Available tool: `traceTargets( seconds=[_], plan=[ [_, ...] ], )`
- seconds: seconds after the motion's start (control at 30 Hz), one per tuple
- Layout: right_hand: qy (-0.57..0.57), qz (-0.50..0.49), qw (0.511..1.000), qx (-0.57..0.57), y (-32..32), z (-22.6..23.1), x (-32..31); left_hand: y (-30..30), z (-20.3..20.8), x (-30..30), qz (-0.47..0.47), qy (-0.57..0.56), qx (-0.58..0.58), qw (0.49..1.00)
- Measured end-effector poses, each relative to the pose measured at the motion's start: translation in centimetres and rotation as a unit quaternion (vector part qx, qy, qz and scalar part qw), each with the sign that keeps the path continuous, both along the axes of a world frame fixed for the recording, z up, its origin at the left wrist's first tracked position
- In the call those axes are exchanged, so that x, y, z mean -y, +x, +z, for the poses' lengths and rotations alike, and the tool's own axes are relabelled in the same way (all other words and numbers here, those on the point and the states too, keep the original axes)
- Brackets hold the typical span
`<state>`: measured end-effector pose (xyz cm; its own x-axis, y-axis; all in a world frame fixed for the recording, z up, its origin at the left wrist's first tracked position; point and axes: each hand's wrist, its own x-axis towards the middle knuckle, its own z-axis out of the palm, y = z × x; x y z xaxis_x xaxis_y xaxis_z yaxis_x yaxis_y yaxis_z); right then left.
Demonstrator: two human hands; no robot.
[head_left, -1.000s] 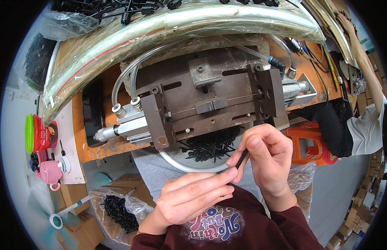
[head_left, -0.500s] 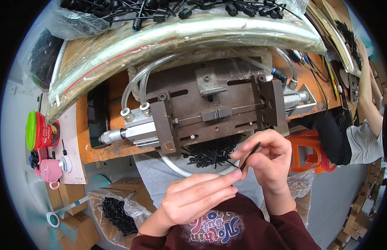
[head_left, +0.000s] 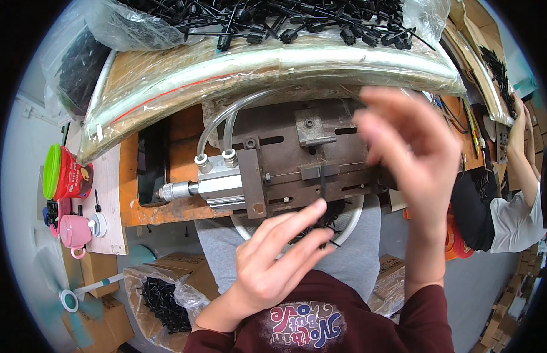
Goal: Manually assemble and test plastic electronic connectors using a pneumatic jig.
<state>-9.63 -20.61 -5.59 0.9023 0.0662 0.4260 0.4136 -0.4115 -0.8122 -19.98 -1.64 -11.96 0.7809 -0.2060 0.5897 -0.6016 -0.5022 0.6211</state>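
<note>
On the wooden counter (head_left: 131, 203) ahead of the left hand, working at a brown pneumatic fixture (head_left: 277, 125).
Best to steady the right hand (head_left: 412, 138), too blurred to tell any grip; brace lightly with the left hand (head_left: 267, 256), fingers parted, hold uncertain; against the small metal block (head_left: 309, 172) just ahead, align squarely the slim black rod (head_left: 323, 185), reaching back toward the left index finger.

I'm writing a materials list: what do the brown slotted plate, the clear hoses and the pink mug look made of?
Slotted plate: probably metal; dull, scuffed brown. Clear hoses: likely plastic; glossy, see-through, smoothly bent. Pink mug: plastic or ceramic; smooth, even colour leaves it open.
</note>
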Motion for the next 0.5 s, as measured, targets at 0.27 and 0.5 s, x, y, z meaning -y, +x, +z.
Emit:
traceTargets(
  seconds=[0.27,0.5],
  plan=[
    [-0.355,-0.066,0.909,0.209,9.8,4.7,-1.9,1.5,-2.2,2.7,0.082,0.135,0.036,0.987],
    [-0.473,-0.028,0.864,0.171,14.8,4.5,-2.5,2.4,-1.9,2.6,0.083,0.183,0.033,0.979]
  ],
)
